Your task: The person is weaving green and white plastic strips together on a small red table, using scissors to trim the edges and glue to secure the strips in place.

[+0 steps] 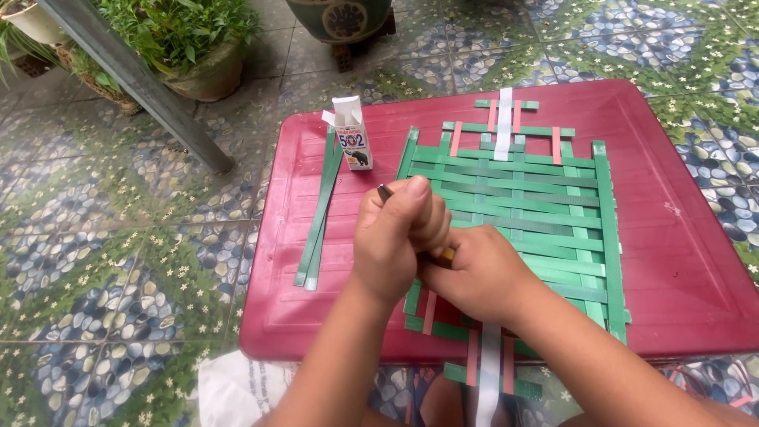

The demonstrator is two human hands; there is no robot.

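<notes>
Left hand (391, 237) fisted tight around a thin dark-tipped tool (385, 192), right hand (478, 277) curled shut, pinching something small beside it. Both over the near-left edge of a woven mat (538, 205) of green strips on the red table (696, 261). Probably light, springy, easily loosened; best held flat near crossings. Small glue box (352, 134) far left, spare green strips (320, 213) beside.

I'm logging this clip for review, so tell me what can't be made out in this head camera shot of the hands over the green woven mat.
- Thin tool: only its dark tip and a tan end show; the left hand wraps the rest.
- Woven mat: its near-left part is covered by both hands.
- Right hand: fingertips hidden behind the left hand.
- White strip: its lower end is cut off by the bottom edge.
- Dark pot: cropped by the top edge.
</notes>
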